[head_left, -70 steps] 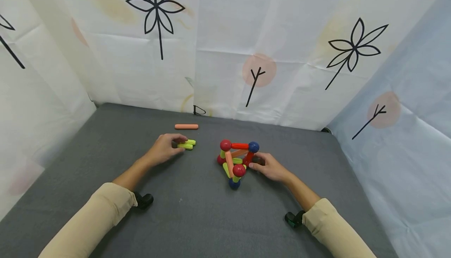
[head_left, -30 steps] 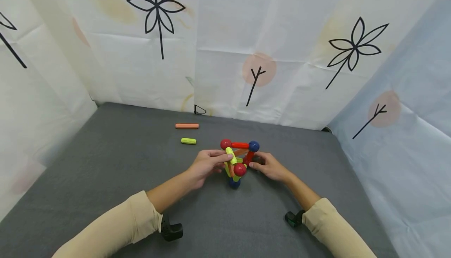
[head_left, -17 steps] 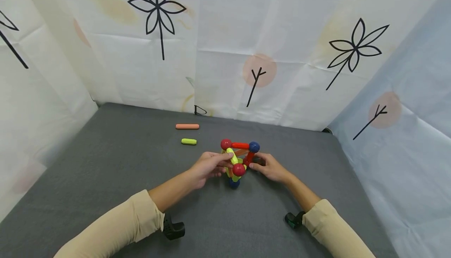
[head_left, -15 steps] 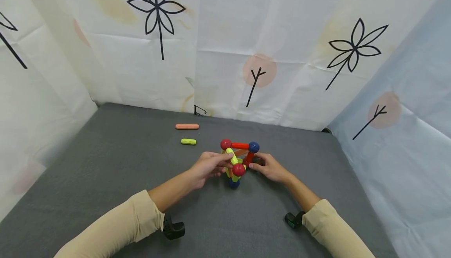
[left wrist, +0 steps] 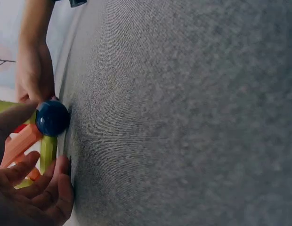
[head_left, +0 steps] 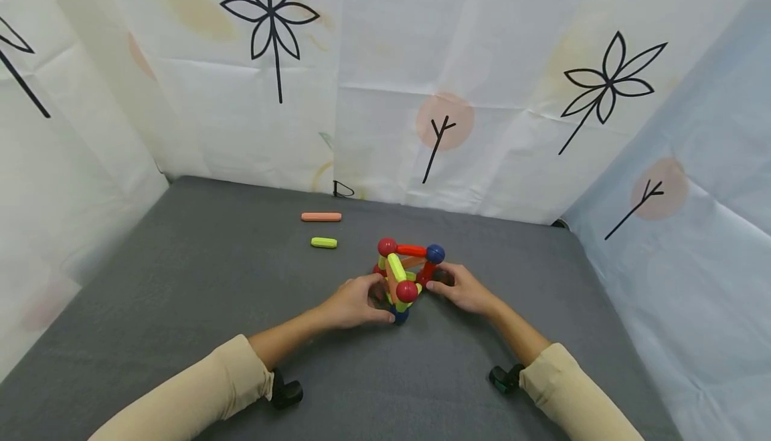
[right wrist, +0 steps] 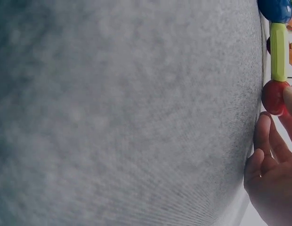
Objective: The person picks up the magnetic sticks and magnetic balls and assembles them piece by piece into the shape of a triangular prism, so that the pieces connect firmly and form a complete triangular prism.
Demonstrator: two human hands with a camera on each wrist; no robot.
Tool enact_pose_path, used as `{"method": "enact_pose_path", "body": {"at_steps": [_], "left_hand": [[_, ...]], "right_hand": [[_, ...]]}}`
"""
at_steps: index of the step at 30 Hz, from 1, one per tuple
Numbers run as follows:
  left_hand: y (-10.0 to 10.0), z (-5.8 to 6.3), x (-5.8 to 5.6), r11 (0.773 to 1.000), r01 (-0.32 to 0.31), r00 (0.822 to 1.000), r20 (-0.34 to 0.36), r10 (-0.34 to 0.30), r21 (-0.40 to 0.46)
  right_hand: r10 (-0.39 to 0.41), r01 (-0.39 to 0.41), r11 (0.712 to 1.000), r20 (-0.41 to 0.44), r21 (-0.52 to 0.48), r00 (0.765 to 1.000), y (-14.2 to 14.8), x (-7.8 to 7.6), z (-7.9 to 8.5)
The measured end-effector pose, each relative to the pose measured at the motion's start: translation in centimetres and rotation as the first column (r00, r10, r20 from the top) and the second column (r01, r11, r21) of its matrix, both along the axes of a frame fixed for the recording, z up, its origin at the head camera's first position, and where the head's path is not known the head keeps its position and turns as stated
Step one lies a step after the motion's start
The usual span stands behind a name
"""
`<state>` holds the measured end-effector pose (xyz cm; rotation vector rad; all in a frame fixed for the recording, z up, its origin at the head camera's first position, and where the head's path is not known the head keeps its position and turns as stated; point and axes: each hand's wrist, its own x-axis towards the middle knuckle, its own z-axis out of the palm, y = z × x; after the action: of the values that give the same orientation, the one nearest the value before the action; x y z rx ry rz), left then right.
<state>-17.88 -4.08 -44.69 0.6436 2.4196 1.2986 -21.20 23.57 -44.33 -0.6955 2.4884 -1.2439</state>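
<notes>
A magnetic stick-and-ball frame (head_left: 407,291) stands on the dark table, with red and blue balls joined by yellow-green, orange and red sticks. One yellow-green stick (head_left: 395,266) spans the upper left side, alongside an orange stick between two red balls. My left hand (head_left: 355,304) curves around the frame's lower left side. Its thumb touches the lower blue ball (left wrist: 52,118), and its fingers bend near a lower yellow-green stick. At the opposite corner my right hand (head_left: 464,288) holds the frame, thumb on the lower red ball (right wrist: 275,97); its index fingertip is partly hidden.
Left of the frame, towards the back, lie a loose orange stick (head_left: 321,217) and a shorter yellow-green stick (head_left: 324,243). White printed cloth (head_left: 385,126) hangs behind the grey table (head_left: 241,240) and along both sides.
My left hand took one yellow-green stick from the table and set it on the frame's upper left side. It then let go and moved down to the lower corner. My right hand stayed put.
</notes>
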Motion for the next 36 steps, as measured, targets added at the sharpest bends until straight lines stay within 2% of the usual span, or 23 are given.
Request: {"method": "enact_pose_path", "body": {"at_steps": [3, 6, 12, 16, 19, 22, 28, 36], "left_hand": [[0.2, 0.0, 0.1, 0.999, 0.006, 0.999, -0.052, -0.008, -0.042], [0.2, 0.0, 0.0, 0.999, 0.011, 0.998, -0.062, -0.014, -0.051], [-0.8, 0.0, -1.1, 0.999, -0.002, 0.999, 0.034, 0.000, 0.045], [-1.6, -0.1, -2.0, 0.996, -0.026, 0.999, 0.050, 0.021, 0.087], [-2.1, -0.2, -2.6, 0.996, -0.031, 0.999, 0.011, 0.031, 0.086], [-2.4, -0.4, -3.2, 0.997, -0.025, 0.999, -0.032, 0.027, 0.071], [-2.8, -0.6, -3.9, 0.999, -0.021, 0.997, -0.073, 0.024, 0.044], [-3.4, -1.0, -3.9, 0.998, -0.003, 0.998, -0.067, 0.007, 0.069]], "right_hand": [[0.009, -0.008, 1.000, -0.028, 0.019, 1.000, 0.0, 0.3, 0.1], [0.011, -0.007, 0.998, -0.071, 0.055, 0.997, 0.0, 0.7, 0.1], [0.037, -0.032, 0.999, -0.129, 0.037, 0.991, 0.2, 1.5, -0.1], [0.102, -0.106, 0.993, -0.081, -0.051, 0.992, 0.2, 2.0, -0.3], [0.168, -0.171, 0.978, -0.036, -0.121, 0.985, 0.1, 2.1, -0.3], [0.219, -0.219, 0.965, -0.020, -0.143, 0.976, -0.1, 2.1, -0.2], [0.223, -0.221, 0.969, 0.006, -0.106, 0.975, -0.4, 1.9, -0.2], [0.238, -0.235, 0.964, 0.009, -0.127, 0.971, -0.4, 1.7, -0.4]]}}
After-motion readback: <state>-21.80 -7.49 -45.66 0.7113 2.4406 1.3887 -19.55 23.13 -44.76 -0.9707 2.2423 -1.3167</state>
